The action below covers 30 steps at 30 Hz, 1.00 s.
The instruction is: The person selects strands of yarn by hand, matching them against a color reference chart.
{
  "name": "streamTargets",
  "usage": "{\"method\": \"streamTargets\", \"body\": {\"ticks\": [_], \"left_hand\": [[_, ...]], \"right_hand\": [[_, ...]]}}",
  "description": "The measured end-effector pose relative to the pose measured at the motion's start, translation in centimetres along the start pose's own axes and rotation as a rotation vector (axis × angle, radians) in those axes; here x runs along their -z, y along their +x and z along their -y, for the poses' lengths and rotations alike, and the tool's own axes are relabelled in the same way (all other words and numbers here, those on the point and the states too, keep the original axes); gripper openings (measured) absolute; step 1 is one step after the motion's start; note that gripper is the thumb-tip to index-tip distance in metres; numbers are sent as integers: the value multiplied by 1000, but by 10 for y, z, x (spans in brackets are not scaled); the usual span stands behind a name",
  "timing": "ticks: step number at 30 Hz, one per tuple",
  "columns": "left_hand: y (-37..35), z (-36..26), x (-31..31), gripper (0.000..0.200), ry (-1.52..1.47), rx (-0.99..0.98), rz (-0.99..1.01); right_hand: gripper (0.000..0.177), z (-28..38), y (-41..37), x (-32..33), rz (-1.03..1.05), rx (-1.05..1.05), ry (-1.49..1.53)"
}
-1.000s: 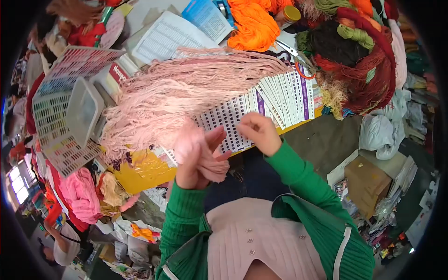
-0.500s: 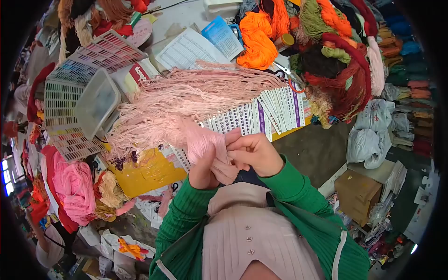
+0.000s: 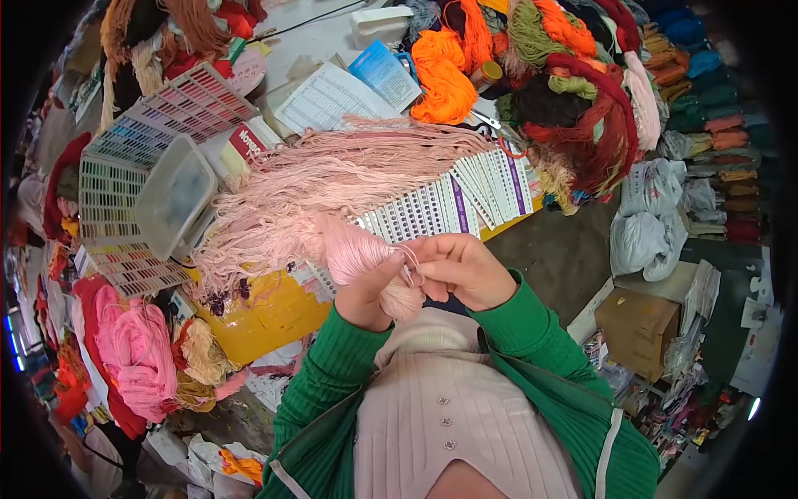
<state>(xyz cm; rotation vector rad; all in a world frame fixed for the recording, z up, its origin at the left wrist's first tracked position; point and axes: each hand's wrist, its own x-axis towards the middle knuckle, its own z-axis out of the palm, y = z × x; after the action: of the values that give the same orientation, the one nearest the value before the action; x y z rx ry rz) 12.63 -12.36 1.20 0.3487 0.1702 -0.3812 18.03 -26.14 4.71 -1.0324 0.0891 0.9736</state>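
A bunched skein of pale pink thread [image 3: 356, 253] is gripped in my left hand [image 3: 368, 298], its end bulging out below the fingers. My right hand [image 3: 468, 272] is beside it with thumb and forefinger pinched on a loose strand of the same thread, which loops between the two hands. Long pink thread hanks [image 3: 332, 170] lie spread across the table just beyond, touching or close to the held skein. Under and beside them are white cards with rows of punched holes [image 3: 424, 213].
A clear plastic tub [image 3: 176, 195] stands at left before a colour chart [image 3: 112, 183]. Printed sheets [image 3: 328, 100], orange yarn [image 3: 438, 76] and scissors [image 3: 490, 121] lie at the back. Dark red yarn [image 3: 603, 150] piles at right; bright pink yarn [image 3: 137, 353] sits at left. A cardboard box [image 3: 636, 333] is lower right.
My right hand has moved slightly right, and a looped strand now shows between my hands. The skein in my left hand looks tighter and rounder. The view has shifted a little.
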Motion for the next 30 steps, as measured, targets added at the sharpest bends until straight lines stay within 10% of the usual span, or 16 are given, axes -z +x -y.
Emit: {"method": "streamTargets", "body": {"ticks": [30], "left_hand": [[-7,-12,5,58,12,-24,-31]], "right_hand": [[9,-9,6,1,-49,42,-70]]}}
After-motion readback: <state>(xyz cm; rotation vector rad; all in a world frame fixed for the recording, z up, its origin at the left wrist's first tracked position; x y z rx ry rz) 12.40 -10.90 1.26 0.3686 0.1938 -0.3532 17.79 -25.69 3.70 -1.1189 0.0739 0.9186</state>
